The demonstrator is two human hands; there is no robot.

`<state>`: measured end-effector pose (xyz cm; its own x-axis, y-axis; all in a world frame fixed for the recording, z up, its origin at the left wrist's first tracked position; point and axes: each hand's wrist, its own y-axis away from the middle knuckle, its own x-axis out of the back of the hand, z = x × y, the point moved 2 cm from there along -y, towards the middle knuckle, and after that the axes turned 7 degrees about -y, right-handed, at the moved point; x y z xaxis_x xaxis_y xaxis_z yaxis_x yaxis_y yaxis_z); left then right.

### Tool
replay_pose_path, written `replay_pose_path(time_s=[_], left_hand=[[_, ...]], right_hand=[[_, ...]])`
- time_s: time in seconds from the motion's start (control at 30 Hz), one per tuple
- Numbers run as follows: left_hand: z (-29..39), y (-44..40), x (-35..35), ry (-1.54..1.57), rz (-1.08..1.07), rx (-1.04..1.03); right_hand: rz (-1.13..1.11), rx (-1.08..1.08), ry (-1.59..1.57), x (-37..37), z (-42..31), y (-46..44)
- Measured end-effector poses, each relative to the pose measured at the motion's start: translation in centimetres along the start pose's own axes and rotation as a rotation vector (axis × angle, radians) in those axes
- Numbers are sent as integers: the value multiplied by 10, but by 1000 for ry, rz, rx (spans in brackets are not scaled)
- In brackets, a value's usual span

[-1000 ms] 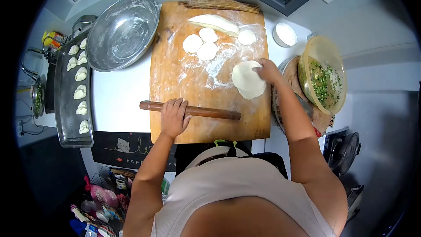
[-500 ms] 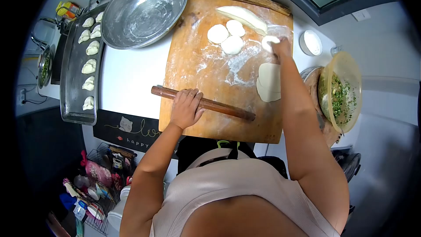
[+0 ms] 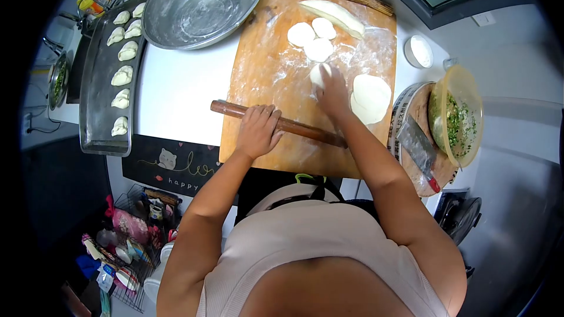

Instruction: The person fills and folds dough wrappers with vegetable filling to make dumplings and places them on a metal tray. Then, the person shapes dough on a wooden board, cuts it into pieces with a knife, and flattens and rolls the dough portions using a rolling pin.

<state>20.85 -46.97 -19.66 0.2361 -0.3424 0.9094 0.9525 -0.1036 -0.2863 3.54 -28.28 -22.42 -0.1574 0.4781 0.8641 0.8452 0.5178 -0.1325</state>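
Observation:
My left hand (image 3: 258,131) is closed over the middle of a wooden rolling pin (image 3: 308,131), which lies slantwise on a floured wooden board (image 3: 258,64). In my right hand (image 3: 333,95) is a small round dough piece (image 3: 319,75), gripped at its right side just above the board. Three flattened dough rounds (image 3: 318,50) lie beyond that hand, with a long strip of dough (image 3: 333,17) behind them. To its right rests a small overlapping pile of thin rolled wrappers (image 3: 371,98). My right fingertips are partly hidden by the hand.
A large metal bowl (image 3: 202,9) stands at the back left. Left of it, a dark tray (image 3: 97,100) carries several filled dumplings (image 3: 122,76). On the right are a cleaver (image 3: 418,144) on a round chopping block, a bowl of chopped greens (image 3: 479,123) and a small white bowl (image 3: 418,51).
My right hand has moved left and toward me from the board's right side, bringing the dough piece with it. My left hand stays on the rolling pin. The cleaver has come into view.

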Motion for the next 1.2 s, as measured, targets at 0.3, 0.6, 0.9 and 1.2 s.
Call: replay_pose_path(time_s=[0.3, 0.6, 0.9, 1.2], left_hand=[[-7, 20, 0, 15, 27, -94], [-7, -11, 2, -99, -32, -73], [-72, -145, -34, -231, -3, -2], [-8, -8, 11, -128, -199, 57]], right_hand=[[-212, 22, -219, 11, -64, 72], [-76, 24, 198, 42, -56, 93], [156, -173, 348, 29, 1, -35], [-34, 78, 132, 32, -33, 94]])
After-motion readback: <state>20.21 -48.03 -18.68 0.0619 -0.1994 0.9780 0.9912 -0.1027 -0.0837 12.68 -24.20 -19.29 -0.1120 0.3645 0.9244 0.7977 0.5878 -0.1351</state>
